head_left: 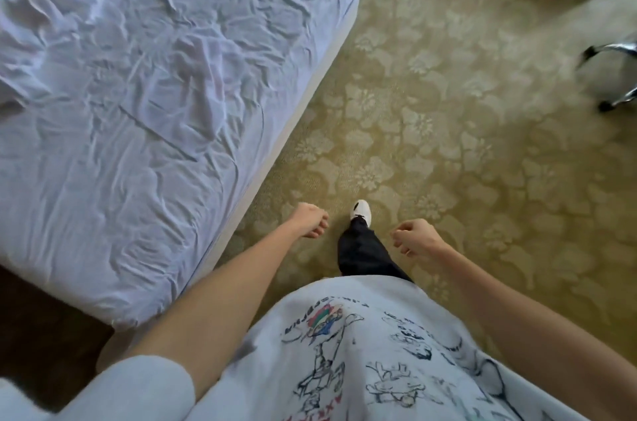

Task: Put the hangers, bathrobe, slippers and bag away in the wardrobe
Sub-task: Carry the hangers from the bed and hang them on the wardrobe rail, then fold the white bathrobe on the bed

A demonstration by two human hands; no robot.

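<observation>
**Empty-handed beside the bed, task items out of sight**

A rumpled, soft white sheet covers the bed point(144, 103); the carpet point(448, 145) is olive with a floral weave. The left hand point(310, 219) and right hand point(415, 238) hang loosely curled, holding nothing. No hangers, bathrobe, slippers, bag or wardrobe are visible, so handling cannot be judged.

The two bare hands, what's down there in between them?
In the head view, between the left hand and the right hand shows the person's leg in dark trousers with a white shoe, stepping on the yellow-green flowered carpet.
</observation>
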